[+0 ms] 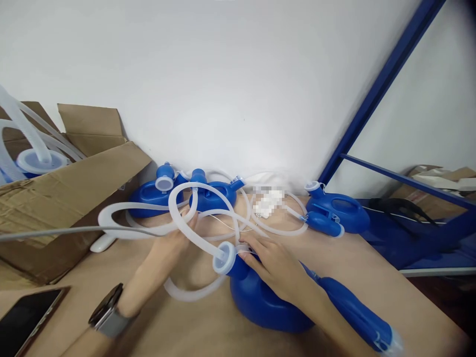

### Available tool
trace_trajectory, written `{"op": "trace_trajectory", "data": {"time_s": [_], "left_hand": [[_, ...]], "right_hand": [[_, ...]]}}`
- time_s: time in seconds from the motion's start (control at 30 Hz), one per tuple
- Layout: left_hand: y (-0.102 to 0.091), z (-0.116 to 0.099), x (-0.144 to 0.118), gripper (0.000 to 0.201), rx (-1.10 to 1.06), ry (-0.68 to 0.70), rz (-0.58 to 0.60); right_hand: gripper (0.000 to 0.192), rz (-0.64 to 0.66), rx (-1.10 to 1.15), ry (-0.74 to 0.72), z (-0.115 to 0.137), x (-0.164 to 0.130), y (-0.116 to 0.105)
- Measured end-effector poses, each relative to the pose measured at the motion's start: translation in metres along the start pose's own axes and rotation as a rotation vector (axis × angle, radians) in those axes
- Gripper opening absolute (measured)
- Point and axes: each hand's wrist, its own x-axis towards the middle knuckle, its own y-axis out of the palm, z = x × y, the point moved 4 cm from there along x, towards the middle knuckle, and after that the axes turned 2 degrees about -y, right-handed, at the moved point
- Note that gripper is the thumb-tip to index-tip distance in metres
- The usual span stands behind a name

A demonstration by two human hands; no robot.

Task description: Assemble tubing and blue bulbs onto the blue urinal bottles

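Note:
My left hand (169, 248), with a watch on its wrist, grips a white corrugated hose (193, 235) that loops over the wooden table (372, 277). My right hand (273, 265) rests on a blue plastic container (260, 302) near me, fingertips at its neck where the hose's white cap (224, 258) meets it. A blue sleeve-like part (353, 312) runs under my right forearm. Two blue containers (178, 193) sit behind the hose loops by the wall, and another (336, 213) sits at the right.
An open cardboard box (67, 198) at the left holds more hoses and a capped container. A dark phone (26, 317) lies at the table's near left corner. A grey cable (55, 231) crosses the left side. Blue shelf bars (375, 94) rise at right.

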Motion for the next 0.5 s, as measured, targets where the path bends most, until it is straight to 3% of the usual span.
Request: {"op": "trace_trajectory", "data": {"time_s": [0.07,0.17,0.3,0.33,0.4,0.43,0.5], "left_hand": [[-0.002,-0.019,-0.020,0.056,0.008,0.022,0.014],[-0.027,-0.052,-0.043,0.046,0.154,0.007,-0.019],[-0.062,-0.100,-0.039,0.032,0.026,0.175,0.056],[-0.064,-0.105,-0.032,0.030,-0.039,0.135,0.081],[-0.062,-0.111,-0.019,0.034,-0.117,0.114,0.004],[-0.060,-0.113,-0.013,0.039,-0.105,0.156,-0.112],[-0.047,-0.110,-0.006,0.049,-0.026,0.249,-0.197]], "right_hand": [[0.032,0.005,0.019,-0.010,0.001,0.000,-0.001],[0.033,0.017,0.039,-0.017,0.001,0.001,-0.002],[0.037,0.037,0.040,-0.053,0.000,0.001,0.000],[0.038,0.044,0.049,-0.061,-0.001,0.001,0.001],[0.032,0.047,0.078,-0.060,-0.003,0.000,0.003],[0.029,0.045,0.092,-0.059,-0.005,0.000,0.003],[0.037,0.047,0.110,-0.070,-0.007,0.000,0.003]]}}
